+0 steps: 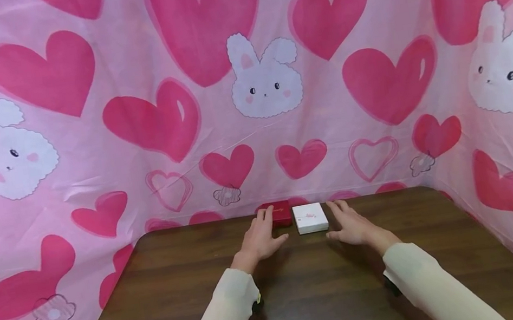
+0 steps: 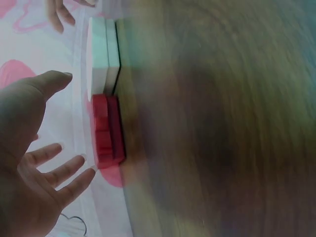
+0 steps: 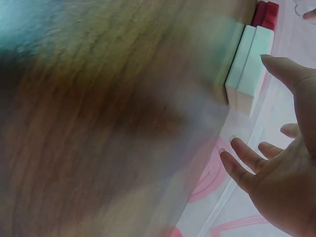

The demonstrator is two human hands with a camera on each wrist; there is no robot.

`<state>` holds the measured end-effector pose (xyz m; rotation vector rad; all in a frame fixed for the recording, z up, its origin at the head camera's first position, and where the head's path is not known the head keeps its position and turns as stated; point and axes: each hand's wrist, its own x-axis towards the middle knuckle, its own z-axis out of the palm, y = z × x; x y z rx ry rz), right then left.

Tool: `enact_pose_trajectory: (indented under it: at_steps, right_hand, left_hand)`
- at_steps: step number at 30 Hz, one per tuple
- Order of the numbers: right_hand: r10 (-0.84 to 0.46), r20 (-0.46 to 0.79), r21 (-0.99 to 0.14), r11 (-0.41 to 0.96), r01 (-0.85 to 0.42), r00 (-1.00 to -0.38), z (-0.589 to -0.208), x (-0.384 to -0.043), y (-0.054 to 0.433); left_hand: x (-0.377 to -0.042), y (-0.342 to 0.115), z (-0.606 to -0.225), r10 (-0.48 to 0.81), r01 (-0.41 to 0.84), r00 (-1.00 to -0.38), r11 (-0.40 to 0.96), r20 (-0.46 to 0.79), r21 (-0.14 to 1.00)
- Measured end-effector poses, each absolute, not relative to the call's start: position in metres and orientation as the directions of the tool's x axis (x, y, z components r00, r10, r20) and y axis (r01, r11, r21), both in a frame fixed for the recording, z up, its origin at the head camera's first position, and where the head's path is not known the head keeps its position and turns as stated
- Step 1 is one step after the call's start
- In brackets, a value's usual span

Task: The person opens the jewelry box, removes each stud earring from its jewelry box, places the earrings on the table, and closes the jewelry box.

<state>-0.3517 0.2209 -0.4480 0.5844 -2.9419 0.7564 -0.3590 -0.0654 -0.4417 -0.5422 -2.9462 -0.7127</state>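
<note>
Red box (image 1: 282, 217) — pt. hidden, head cam

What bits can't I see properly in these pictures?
All views: inside the red box and white box; their closed outsides hide it.
Head view: part of the red box, behind the left hand; the marking on top is too small to read.
Left wrist view: most of the right hand, cut off by the top edge.
Left wrist view: the table, its grain blurred.

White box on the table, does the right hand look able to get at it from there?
Probably yes: the right hand is open beside the white box, with nothing visible between them. The red box sits on the box's other side.
</note>
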Motion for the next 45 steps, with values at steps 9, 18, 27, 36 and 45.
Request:
enact_pose_trajectory:
  at_steps: [9, 18, 27, 36, 45]
  right_hand:
    - [-0.344, 0.106, -0.467, 0.811, -0.352, -0.933, -0.445, -0.369, 0.212]
    - [-0.34, 0.083, -0.506, 0.796, -0.334, -0.937, -0.444, -0.378, 0.207]
    - [-0.342, 0.072, -0.561, 0.763, -0.321, -0.937, -0.449, -0.383, 0.198]
    - [-0.316, 0.045, -0.608, 0.744, -0.276, -0.948, -0.454, -0.388, 0.201]
    - [-0.337, 0.062, -0.619, 0.726, -0.301, -0.939, -0.459, -0.399, 0.208]
  left_hand:
    - [-0.362, -0.053, -0.441, 0.321, 0.356, -0.934, 0.797, 0.156, 0.488]
    - [-0.37, -0.039, -0.444, 0.327, 0.37, -0.929, 0.786, 0.176, 0.495]
    - [-0.372, -0.027, -0.451, 0.325, 0.362, -0.93, 0.745, 0.169, 0.56]
    - [-0.377, -0.02, -0.462, 0.304, 0.323, -0.942, 0.707, 0.141, 0.629]
    - [-0.377, -0.01, -0.465, 0.292, 0.304, -0.947, 0.687, 0.133, 0.66]
